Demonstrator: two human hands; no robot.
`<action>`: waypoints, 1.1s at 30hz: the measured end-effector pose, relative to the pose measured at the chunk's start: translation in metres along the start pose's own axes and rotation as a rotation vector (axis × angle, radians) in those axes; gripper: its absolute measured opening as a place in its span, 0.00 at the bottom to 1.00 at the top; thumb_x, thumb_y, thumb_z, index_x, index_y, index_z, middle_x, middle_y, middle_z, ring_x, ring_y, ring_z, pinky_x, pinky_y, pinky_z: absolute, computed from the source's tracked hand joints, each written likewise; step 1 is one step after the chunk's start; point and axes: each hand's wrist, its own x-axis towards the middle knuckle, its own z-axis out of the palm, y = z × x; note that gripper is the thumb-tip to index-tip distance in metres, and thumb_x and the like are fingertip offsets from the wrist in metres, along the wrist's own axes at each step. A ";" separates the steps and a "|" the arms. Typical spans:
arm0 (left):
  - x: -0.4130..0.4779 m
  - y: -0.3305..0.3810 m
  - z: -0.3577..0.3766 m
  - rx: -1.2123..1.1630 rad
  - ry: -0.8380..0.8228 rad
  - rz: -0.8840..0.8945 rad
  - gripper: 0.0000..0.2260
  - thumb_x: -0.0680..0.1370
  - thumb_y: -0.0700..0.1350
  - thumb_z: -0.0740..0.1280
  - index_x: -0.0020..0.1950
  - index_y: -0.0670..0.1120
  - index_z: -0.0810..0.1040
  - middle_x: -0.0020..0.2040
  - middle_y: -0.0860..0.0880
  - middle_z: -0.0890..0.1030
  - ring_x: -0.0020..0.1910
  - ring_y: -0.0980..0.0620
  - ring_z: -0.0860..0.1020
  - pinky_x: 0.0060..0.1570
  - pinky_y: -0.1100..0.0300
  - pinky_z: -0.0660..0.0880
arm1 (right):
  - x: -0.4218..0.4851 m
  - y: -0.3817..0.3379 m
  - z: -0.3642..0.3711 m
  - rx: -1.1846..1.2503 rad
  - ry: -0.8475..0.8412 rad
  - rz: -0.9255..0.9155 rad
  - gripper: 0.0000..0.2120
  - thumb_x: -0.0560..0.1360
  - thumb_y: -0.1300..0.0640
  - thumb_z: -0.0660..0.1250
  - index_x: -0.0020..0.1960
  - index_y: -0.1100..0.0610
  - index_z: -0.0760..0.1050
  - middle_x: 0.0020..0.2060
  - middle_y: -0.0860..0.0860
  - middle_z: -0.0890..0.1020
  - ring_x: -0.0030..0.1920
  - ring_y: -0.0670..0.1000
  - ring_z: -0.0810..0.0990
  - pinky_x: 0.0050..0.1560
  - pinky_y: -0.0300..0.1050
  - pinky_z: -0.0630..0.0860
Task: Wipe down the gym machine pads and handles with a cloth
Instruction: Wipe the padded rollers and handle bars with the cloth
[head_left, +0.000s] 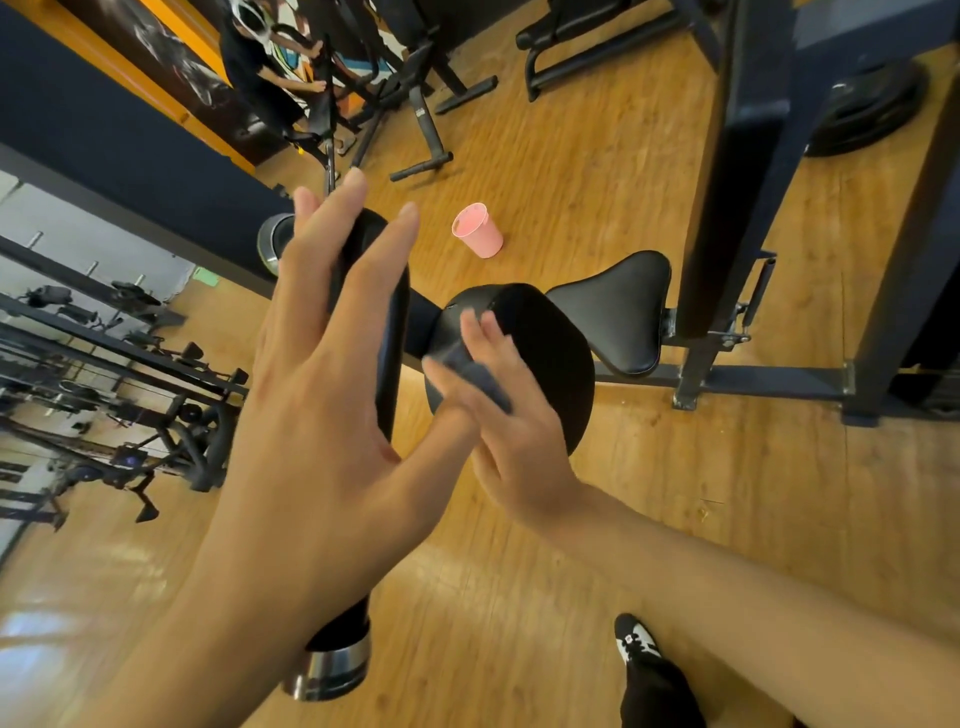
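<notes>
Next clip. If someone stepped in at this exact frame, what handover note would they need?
Left hand: open, fingers spread against the black roller pad, steadying it.
Right hand: holds the dark cloth against the large black pad beside the roller; motion-blurred.
Seat pad lies behind, no hand on it; pink cup stands on the floor beyond.
Done: cannot tell which surfaces are already wiped.
Left: probably finish this pad, then roller, seat and handles.
</notes>
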 end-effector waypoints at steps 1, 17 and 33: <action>0.000 -0.001 0.000 0.007 -0.017 0.010 0.36 0.75 0.48 0.69 0.82 0.46 0.63 0.84 0.49 0.55 0.85 0.51 0.46 0.79 0.38 0.61 | 0.011 0.001 0.000 0.017 0.024 0.036 0.18 0.81 0.66 0.68 0.71 0.60 0.76 0.76 0.63 0.68 0.80 0.60 0.61 0.79 0.57 0.61; 0.007 0.005 0.000 -0.029 0.025 -0.009 0.36 0.75 0.46 0.69 0.83 0.48 0.63 0.84 0.52 0.55 0.84 0.54 0.46 0.82 0.49 0.55 | -0.036 0.069 -0.009 0.229 0.320 1.055 0.21 0.87 0.57 0.55 0.77 0.44 0.67 0.73 0.43 0.74 0.75 0.44 0.68 0.75 0.56 0.70; 0.014 0.010 0.004 -0.040 0.023 0.025 0.36 0.74 0.44 0.69 0.82 0.47 0.65 0.84 0.51 0.56 0.84 0.55 0.48 0.78 0.69 0.50 | 0.012 0.057 -0.022 0.275 0.274 0.767 0.21 0.87 0.55 0.57 0.78 0.44 0.65 0.77 0.39 0.67 0.79 0.41 0.61 0.78 0.42 0.61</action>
